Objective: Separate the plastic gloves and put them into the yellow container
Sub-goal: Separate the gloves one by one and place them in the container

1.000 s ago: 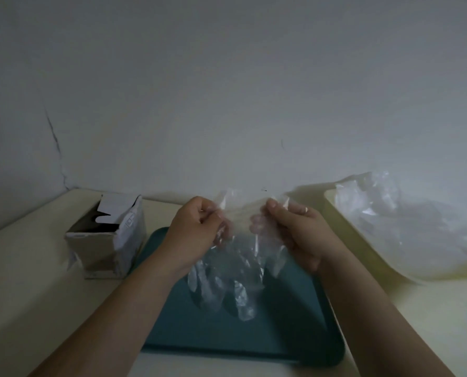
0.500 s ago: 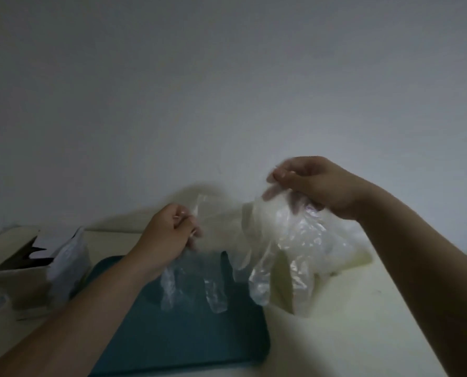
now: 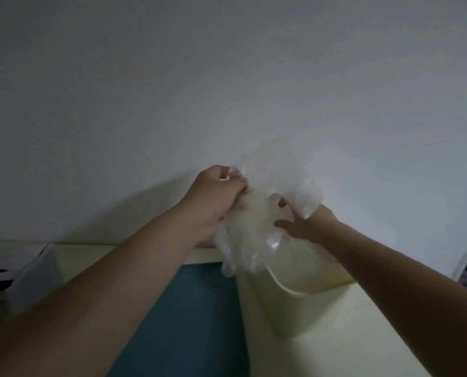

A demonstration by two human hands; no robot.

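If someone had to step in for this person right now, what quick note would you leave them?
Left hand: fingers curled, gripping the bunch of plastic gloves.
Right hand: fingers spread into the same bunch, with plastic draped over it. Whether it pinches is unclear.
Where: the bunch hangs in the air over the yellow container, at its rim beside the teal tray.
Done: gloves brought to the container.
Left: pull one glove free, drop it in, and repeat for the rest.

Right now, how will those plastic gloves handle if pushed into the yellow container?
Probably floppy: the plastic gloves sag limply below the left hand. Thin and see-through, so likely very light; they may catch on the rim of the yellow container.
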